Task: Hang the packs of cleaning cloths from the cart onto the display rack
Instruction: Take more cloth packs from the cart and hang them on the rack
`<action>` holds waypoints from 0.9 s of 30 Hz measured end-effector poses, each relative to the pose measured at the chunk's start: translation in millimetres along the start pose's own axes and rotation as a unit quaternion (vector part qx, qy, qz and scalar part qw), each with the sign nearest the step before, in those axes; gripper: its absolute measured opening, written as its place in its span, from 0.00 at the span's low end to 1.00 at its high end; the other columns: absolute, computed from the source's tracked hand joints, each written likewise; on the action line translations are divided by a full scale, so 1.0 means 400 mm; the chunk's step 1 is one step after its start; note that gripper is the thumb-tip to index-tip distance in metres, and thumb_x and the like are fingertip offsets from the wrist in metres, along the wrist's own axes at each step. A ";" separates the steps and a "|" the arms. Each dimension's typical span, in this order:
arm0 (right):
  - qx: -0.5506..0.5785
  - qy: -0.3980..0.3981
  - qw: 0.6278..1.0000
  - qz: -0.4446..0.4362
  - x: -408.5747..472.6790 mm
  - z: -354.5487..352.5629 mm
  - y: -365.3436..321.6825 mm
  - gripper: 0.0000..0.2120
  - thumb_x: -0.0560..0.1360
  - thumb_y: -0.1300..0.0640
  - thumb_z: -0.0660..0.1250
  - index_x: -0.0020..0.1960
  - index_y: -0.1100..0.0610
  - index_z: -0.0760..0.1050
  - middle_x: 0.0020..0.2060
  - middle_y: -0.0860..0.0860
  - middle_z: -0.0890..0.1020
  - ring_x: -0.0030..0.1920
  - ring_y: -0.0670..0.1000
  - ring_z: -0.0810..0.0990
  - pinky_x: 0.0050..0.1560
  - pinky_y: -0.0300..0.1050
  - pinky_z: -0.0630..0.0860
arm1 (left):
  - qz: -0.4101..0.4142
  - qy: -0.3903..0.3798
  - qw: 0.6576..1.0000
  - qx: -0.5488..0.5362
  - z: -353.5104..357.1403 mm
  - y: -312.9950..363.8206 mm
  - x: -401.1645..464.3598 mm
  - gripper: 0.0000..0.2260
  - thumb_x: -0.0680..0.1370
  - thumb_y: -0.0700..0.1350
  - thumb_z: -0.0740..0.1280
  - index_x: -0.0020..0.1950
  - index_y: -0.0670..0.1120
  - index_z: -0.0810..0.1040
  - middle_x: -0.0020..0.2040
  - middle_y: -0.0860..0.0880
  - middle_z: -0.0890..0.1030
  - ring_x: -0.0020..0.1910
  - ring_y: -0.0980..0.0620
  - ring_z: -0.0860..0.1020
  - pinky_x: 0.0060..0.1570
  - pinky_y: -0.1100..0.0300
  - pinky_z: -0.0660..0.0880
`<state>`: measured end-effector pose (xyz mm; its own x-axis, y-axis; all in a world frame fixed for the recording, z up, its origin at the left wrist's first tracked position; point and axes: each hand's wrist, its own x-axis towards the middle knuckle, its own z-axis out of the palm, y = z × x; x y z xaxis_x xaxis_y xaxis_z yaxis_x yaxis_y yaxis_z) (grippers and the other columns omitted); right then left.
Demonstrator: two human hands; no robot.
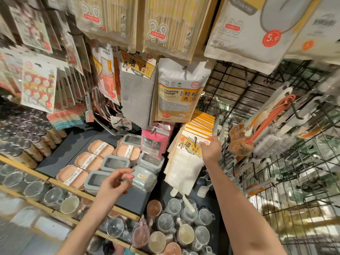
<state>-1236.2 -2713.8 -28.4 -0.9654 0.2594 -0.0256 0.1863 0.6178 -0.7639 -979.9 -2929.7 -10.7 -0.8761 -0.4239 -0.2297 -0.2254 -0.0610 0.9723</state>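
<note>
A row of cream cleaning cloth packs [185, 162] with yellow and white header cards hangs on a black hook [195, 140] of the wire display rack [248, 92]. My right hand [211, 149] pinches the top right corner of the front pack's header card, at the hook. My left hand [115, 183] hovers lower left over the shelf, fingers loosely curled and holding nothing. A grey cleaning cloth pack [137, 92] hangs higher up. The cart is out of view.
Cleaning sponge packs [179, 92], glove packs [105, 70] and chopstick packs [165, 24] hang above. Soap boxes [88, 161] and grey lidded containers [114, 162] lie on the dark shelf. Cups [184, 234] stand below. Brushes [257, 129] hang at right.
</note>
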 end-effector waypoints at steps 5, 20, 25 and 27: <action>-0.082 -0.012 0.996 -0.045 -0.019 -0.043 -0.002 0.18 0.73 0.55 0.69 0.61 0.56 0.70 0.61 0.56 0.70 0.62 0.58 0.69 0.52 0.51 0.72 | 0.007 0.005 1.000 -0.002 0.008 0.006 -0.019 0.08 0.78 0.34 0.65 0.54 0.44 0.79 0.46 0.45 0.81 0.36 0.57 0.79 0.41 0.63 0.77; -0.085 -0.262 0.910 -0.311 -0.437 0.008 -0.087 0.21 0.78 0.45 0.61 0.67 0.54 0.67 0.64 0.50 0.71 0.66 0.51 0.68 0.66 0.48 0.66 | 0.048 0.118 0.990 0.053 -0.094 -0.023 -0.172 0.13 0.78 0.36 0.65 0.54 0.54 0.79 0.54 0.55 0.81 0.49 0.54 0.79 0.51 0.54 0.77; -0.095 -0.362 0.850 -0.370 -0.597 0.090 -0.157 0.24 0.79 0.47 0.59 0.71 0.56 0.63 0.70 0.51 0.66 0.71 0.50 0.62 0.69 0.47 0.62 | 0.037 0.206 0.970 0.121 -0.200 -0.050 -0.267 0.13 0.78 0.37 0.64 0.59 0.52 0.77 0.55 0.56 0.78 0.47 0.54 0.74 0.52 0.50 0.76; -0.095 -0.394 0.822 -0.399 -0.668 0.116 -0.181 0.25 0.78 0.45 0.59 0.72 0.55 0.62 0.71 0.51 0.65 0.72 0.50 0.60 0.72 0.46 0.58 | 0.039 0.244 0.955 0.164 -0.253 -0.065 -0.307 0.14 0.78 0.38 0.64 0.59 0.54 0.76 0.59 0.57 0.77 0.54 0.60 0.73 0.56 0.64 0.72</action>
<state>-1000.1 -2862.4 3.6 -0.5981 -0.8008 -0.0315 -0.6115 0.4814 -0.6280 -823.2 -2967.7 -3.5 -0.6113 -0.7907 -0.0333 -0.3595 0.2400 0.9018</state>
